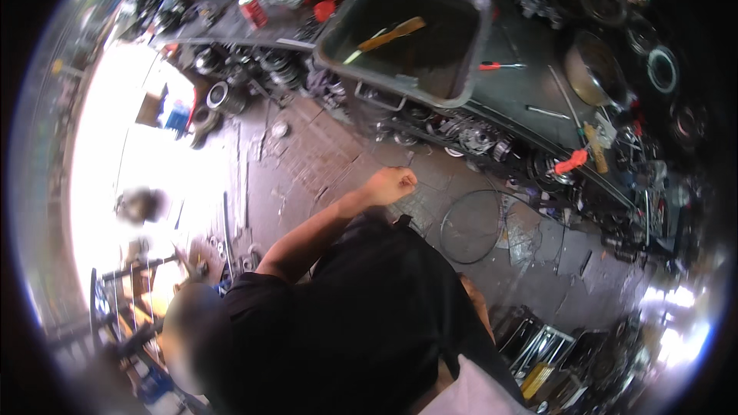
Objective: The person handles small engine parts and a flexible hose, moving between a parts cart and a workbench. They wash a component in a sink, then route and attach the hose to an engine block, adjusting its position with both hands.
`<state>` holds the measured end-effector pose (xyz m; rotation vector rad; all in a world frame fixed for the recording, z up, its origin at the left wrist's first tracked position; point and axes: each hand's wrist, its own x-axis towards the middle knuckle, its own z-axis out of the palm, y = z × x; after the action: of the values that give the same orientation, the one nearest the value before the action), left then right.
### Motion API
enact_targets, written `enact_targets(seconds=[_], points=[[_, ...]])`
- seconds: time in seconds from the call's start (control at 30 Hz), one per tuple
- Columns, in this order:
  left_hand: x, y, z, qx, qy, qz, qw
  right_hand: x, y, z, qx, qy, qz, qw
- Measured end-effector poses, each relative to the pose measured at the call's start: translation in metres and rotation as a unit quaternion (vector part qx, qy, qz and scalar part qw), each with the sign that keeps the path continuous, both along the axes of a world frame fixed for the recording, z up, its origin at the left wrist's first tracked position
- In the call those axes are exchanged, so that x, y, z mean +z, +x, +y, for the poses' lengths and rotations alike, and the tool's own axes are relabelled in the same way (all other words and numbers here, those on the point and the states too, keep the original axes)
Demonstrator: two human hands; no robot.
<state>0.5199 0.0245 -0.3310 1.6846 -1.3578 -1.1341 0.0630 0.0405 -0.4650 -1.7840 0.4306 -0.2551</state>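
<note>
Neither of my hands can be made out. A person in a black shirt (361,315) fills the lower middle, close in front of me. That person's bare forearm reaches up to a loosely curled hand (393,185) above the floor; whether anything is in it I cannot tell. A strip of skin shows at the shirt's right side, its fingers hidden. Pale pink cloth (477,392) lies at the bottom edge, with a bit of skin beside it. On the bench, a grey rectangular tub (478,38) of dark liquid holds a brush with a wooden handle (400,33).
The metal workbench (515,100) carries a red-handled screwdriver (501,66), a metal bowl (592,69), a red spray can (251,9) and loose parts. A wire hoop (470,225) lies on the tiled floor. A tool box (542,350) stands lower right; a rack (131,292) lower left.
</note>
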Motion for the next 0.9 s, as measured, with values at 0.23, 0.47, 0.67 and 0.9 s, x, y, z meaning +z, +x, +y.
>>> enact_targets(seconds=[0.23,0.47,0.67,0.9], points=[[-0.009,0.015,0.138,0.102,0.030,-0.051,0.993,-0.028,0.023,0.009,-0.049,0.285,0.345,0.893],[-0.016,0.043,0.187,0.179,0.065,-0.030,0.981,0.003,0.074,0.008,0.043,0.093,0.388,0.916],[-0.007,0.092,0.198,0.179,-0.005,-0.027,0.983,0.021,0.147,0.021,0.046,-0.021,0.355,0.934],[-0.005,0.201,0.294,0.208,0.016,-0.064,0.976,0.024,0.294,0.033,-0.069,0.208,0.298,0.929]])
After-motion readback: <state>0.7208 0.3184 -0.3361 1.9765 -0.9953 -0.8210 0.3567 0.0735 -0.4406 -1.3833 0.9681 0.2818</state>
